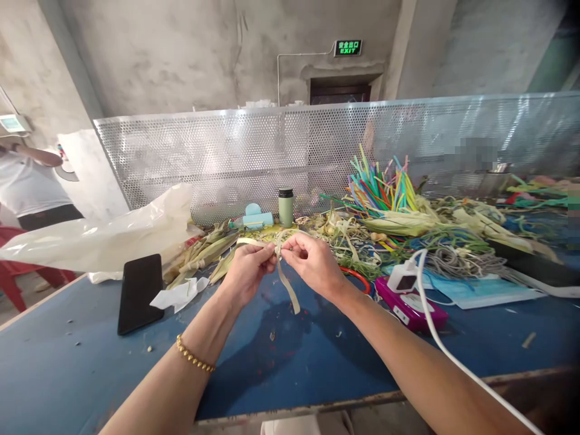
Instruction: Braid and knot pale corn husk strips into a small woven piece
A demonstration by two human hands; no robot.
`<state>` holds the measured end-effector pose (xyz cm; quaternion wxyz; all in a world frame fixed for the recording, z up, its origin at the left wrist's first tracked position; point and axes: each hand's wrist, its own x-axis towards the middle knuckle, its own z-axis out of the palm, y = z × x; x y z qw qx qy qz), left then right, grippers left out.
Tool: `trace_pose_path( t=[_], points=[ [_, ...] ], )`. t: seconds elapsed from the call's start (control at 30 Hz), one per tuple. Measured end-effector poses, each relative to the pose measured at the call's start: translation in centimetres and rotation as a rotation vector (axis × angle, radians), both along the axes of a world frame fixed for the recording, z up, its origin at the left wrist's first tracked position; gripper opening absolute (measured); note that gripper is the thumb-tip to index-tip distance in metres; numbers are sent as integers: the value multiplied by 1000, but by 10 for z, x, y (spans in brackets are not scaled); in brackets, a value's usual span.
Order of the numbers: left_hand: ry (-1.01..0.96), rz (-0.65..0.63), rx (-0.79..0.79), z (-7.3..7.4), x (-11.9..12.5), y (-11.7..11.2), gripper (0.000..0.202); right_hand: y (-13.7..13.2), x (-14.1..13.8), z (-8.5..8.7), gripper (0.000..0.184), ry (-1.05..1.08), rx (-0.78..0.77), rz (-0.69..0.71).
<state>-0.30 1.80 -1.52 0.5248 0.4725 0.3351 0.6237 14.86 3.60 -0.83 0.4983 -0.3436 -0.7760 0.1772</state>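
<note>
Above the blue table (294, 362), my left hand (248, 266) and my right hand (310, 260) meet and pinch a pale straw strip (287, 287). Both hands have their fingers closed on it. One end of the strip hangs down toward the table; another end sticks out left past my left hand. A gold bead bracelet (194, 357) sits on my left wrist.
A black phone (139, 291) and crumpled white paper (179, 295) lie left. Dried husks (203, 254), coloured strips (378, 184), a green flask (285, 208), a pink power bank (410, 305) with white cable (446, 350), and a perforated metal screen (317, 145) stand behind. A person in a white shirt (27, 187) stands far left.
</note>
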Motion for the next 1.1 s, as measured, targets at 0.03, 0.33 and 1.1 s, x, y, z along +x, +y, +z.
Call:
trace_pose_path(
  t=[0.03,0.33,1.1],
  points=[
    [17,1,2,0,0,0,24,0,0,0,5,3,-1,-4],
    [182,51,122,-4,-3,3,31,5,0,-3,14,22,-93,17],
    [213,-288,11,2,-4,-8,28,12,9,1,28,215,-133,167]
  ],
)
